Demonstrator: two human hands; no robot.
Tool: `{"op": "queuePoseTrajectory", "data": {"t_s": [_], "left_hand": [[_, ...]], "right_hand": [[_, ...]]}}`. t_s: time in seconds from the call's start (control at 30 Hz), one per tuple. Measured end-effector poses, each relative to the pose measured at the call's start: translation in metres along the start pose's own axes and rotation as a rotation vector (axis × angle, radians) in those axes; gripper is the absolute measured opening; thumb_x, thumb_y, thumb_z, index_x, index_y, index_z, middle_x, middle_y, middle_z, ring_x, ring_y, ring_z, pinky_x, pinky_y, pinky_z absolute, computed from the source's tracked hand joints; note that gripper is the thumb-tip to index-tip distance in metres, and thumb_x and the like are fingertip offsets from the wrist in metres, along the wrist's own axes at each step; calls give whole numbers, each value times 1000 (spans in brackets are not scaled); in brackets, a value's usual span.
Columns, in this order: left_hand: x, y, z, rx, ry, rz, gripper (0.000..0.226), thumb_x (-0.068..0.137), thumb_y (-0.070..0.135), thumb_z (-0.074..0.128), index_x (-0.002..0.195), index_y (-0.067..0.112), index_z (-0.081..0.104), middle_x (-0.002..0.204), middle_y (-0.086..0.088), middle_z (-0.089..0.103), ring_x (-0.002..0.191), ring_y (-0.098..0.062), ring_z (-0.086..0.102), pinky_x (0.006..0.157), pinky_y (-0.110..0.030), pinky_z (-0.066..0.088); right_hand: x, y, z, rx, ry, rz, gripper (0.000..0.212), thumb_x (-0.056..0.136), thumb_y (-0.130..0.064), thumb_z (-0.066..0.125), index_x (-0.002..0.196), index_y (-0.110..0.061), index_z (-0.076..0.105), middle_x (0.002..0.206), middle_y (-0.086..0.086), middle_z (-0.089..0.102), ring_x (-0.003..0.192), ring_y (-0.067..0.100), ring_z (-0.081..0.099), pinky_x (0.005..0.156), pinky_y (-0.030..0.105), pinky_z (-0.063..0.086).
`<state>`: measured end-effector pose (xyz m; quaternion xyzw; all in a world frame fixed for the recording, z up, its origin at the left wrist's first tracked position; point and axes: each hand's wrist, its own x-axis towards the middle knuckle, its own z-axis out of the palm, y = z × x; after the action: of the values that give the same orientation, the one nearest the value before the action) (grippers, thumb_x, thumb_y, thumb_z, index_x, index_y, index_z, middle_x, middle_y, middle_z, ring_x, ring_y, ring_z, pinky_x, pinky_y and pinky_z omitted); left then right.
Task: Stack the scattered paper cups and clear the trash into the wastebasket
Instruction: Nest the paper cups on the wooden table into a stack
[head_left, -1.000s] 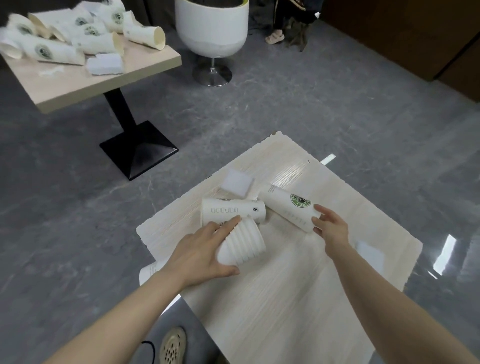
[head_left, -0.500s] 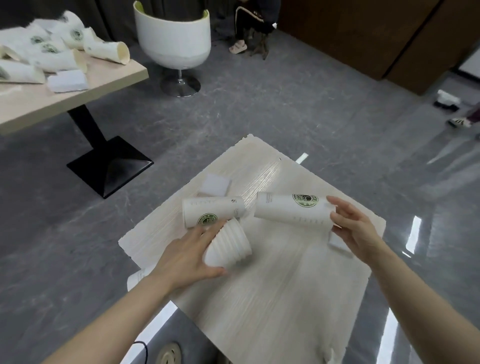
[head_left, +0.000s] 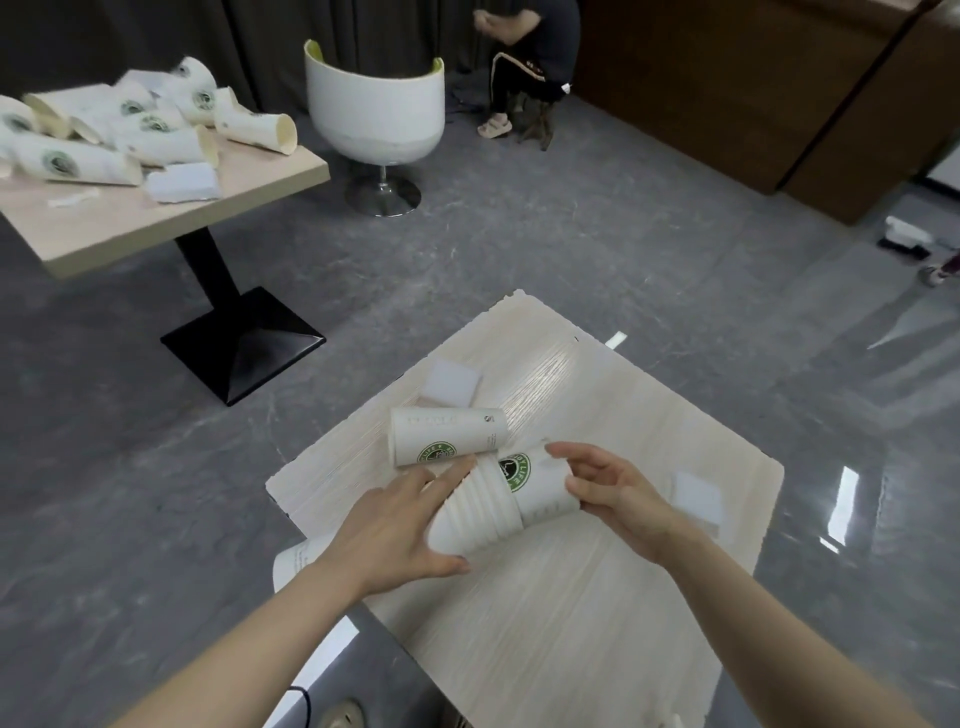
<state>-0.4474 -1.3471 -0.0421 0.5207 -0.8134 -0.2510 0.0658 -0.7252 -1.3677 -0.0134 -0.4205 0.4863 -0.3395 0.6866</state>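
Head view: left hand (head_left: 387, 525) grips the ribbed stack (head_left: 475, 512), fingers and thumb curled round its closed end, just above the near table (head_left: 597, 597). Right hand (head_left: 615, 493) holds a logo cup (head_left: 540, 486), fingers bent round its base, its mouth slid over the stack. Another cup (head_left: 447, 435) lies on its side just behind, beside a white pad (head_left: 449, 385).

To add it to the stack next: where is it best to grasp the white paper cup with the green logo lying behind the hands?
Probably grip the white paper cup with the green logo across its middle from above: it lies on its side on the pale wooden table.
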Motion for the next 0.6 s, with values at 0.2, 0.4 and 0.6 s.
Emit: {"op": "queuePoseTrajectory", "data": {"t_s": [0.2,0.4,0.6], "left_hand": [[-11,-7,-4,-41,23,-29,102,66,71,60,142,57,-6,138,18,35,122,-3,39,85,-25,43],[-23,-19,-10,-24,38,-141,102,67,69,61,140,59,-10,118,14,40,107,-8,47,76,-23,35],[-46,-43,-15,-51,82,-285,102,66,74,59,142,56,-7,118,15,40,107,-9,49,83,-25,42]], "right_hand": [[15,10,41,-84,-87,18,36,78,-13,66,113,-19,66,112,3,69,99,13,62,82,26,47],[38,14,69,-112,-187,21,35,79,-12,67,114,-18,66,118,8,67,105,15,62,80,24,50],[78,5,85,-232,-216,-31,40,80,-15,69,119,-20,64,119,4,65,113,18,60,90,28,49]]}}
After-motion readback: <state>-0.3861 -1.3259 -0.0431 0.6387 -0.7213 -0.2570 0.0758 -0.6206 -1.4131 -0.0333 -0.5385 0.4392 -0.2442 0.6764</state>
